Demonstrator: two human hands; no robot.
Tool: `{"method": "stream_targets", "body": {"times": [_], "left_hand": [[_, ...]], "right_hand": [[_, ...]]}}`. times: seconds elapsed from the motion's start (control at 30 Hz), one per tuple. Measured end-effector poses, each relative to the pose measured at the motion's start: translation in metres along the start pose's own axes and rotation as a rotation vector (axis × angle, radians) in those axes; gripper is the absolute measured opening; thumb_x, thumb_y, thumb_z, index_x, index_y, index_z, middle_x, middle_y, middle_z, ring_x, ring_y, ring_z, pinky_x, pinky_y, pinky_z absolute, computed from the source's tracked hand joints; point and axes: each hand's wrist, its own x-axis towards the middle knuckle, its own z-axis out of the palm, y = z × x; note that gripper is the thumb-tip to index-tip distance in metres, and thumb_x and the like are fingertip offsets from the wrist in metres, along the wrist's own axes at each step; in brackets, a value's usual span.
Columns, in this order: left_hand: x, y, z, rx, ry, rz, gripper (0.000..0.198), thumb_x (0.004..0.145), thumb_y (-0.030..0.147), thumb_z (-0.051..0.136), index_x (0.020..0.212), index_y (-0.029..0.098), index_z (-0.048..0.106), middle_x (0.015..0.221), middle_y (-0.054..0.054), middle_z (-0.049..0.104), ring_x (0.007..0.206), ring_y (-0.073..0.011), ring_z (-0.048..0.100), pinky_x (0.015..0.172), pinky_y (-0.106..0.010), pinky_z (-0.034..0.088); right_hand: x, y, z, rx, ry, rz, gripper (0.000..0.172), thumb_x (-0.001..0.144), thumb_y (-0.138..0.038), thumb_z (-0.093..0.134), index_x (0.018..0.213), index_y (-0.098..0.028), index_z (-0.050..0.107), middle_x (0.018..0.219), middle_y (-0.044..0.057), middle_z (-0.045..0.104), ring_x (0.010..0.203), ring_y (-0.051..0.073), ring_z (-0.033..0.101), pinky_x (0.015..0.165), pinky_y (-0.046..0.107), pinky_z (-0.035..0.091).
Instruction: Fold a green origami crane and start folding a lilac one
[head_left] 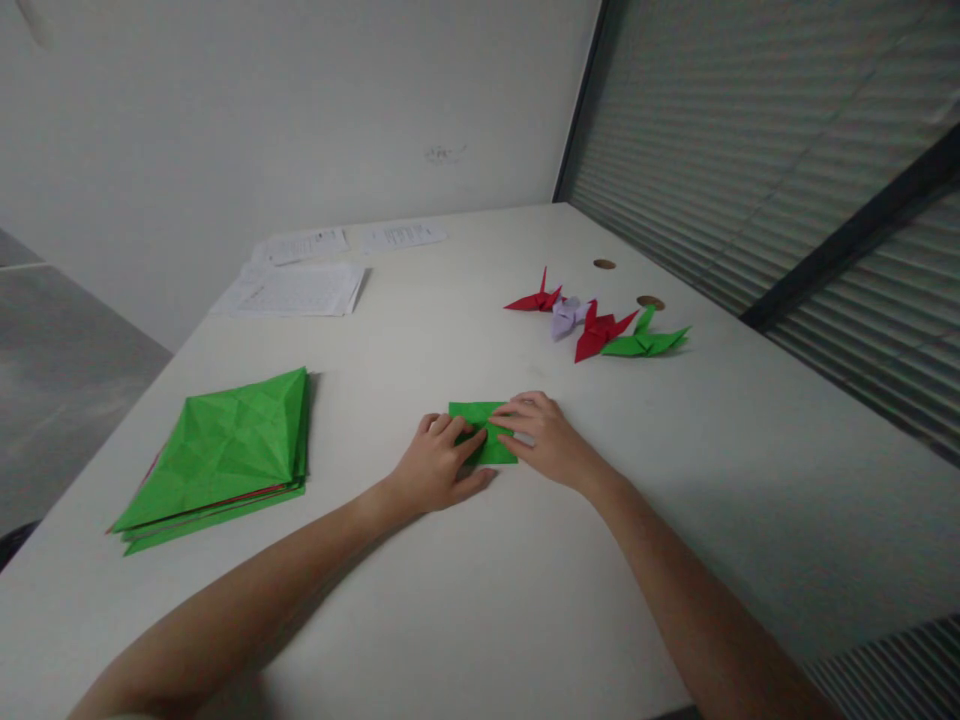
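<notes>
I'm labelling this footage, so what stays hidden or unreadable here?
Head view throughout:
Small flat green paper piece: partly covered by the left hand and right hand.
Printed white paper sheets: text too small and blurred.
Creased green-topped paper stack: middles of lower layers hidden by its top sheet.
Grey wall scribble: too small.

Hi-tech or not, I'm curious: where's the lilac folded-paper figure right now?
In the head view, the lilac figure sits right of centre on the white table, between two red paper figures, beyond the right hand.
</notes>
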Motion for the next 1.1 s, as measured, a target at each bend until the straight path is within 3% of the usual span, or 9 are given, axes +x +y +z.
{"method": "stream_targets", "body": {"times": [0.1, 0.23, 0.47, 0.63, 0.9, 1.1], "left_hand": [[0.001, 0.0, -0.002, -0.102, -0.009, 0.037, 0.052, 0.089, 0.053, 0.054, 0.126, 0.018, 0.06, 0.11, -0.014, 0.063, 0.105, -0.0286, 0.057, 0.097, -0.05, 0.036], [0.001, -0.004, -0.003, -0.235, -0.048, 0.117, 0.038, 0.09, 0.037, 0.052, 0.123, 0.019, 0.061, 0.119, -0.012, 0.064, 0.111, -0.0239, 0.059, 0.103, -0.045, 0.033], [0.001, -0.01, -0.002, -0.245, -0.085, 0.151, 0.035, 0.082, 0.018, 0.052, 0.111, 0.023, 0.07, 0.126, -0.009, 0.063, 0.118, -0.0232, 0.056, 0.104, -0.043, 0.032], [0.001, -0.007, -0.005, -0.205, -0.102, 0.206, 0.036, 0.082, 0.017, 0.052, 0.113, 0.024, 0.069, 0.126, -0.009, 0.062, 0.118, -0.0248, 0.055, 0.106, -0.045, 0.033], [0.003, -0.012, -0.001, -0.322, -0.041, 0.287, 0.04, 0.079, 0.01, 0.047, 0.112, 0.018, 0.068, 0.121, -0.01, 0.067, 0.113, -0.021, 0.061, 0.104, -0.041, 0.042], [0.003, -0.012, -0.002, -0.305, -0.076, 0.321, 0.035, 0.084, 0.014, 0.048, 0.111, 0.019, 0.069, 0.129, -0.011, 0.062, 0.119, -0.0224, 0.057, 0.105, -0.042, 0.042]], "right_hand": [[-0.002, -0.002, 0.005, -0.041, -0.05, -0.022, 0.019, 0.087, -0.021, 0.064, 0.103, -0.026, 0.074, 0.117, 0.005, 0.068, 0.114, 0.027, 0.048, 0.097, 0.048, 0.043], [-0.005, 0.002, 0.006, -0.098, -0.036, 0.039, 0.021, 0.088, -0.018, 0.062, 0.104, -0.025, 0.074, 0.122, 0.008, 0.064, 0.115, 0.029, 0.046, 0.096, 0.049, 0.043], [-0.005, 0.005, 0.007, -0.069, -0.064, 0.076, 0.022, 0.087, -0.023, 0.064, 0.107, -0.025, 0.073, 0.117, 0.009, 0.062, 0.114, 0.027, 0.048, 0.096, 0.045, 0.043], [-0.004, 0.008, 0.01, -0.047, -0.055, 0.145, 0.036, 0.087, -0.027, 0.065, 0.123, -0.026, 0.065, 0.113, 0.009, 0.061, 0.107, 0.027, 0.052, 0.094, 0.045, 0.043], [-0.003, 0.011, 0.015, -0.027, -0.014, 0.2, 0.033, 0.086, -0.032, 0.067, 0.119, -0.028, 0.066, 0.11, 0.009, 0.061, 0.104, 0.027, 0.052, 0.092, 0.045, 0.042], [-0.002, 0.012, 0.016, -0.012, -0.008, 0.24, 0.033, 0.084, -0.032, 0.068, 0.116, -0.026, 0.064, 0.112, 0.008, 0.062, 0.103, 0.027, 0.054, 0.094, 0.045, 0.041]]}}
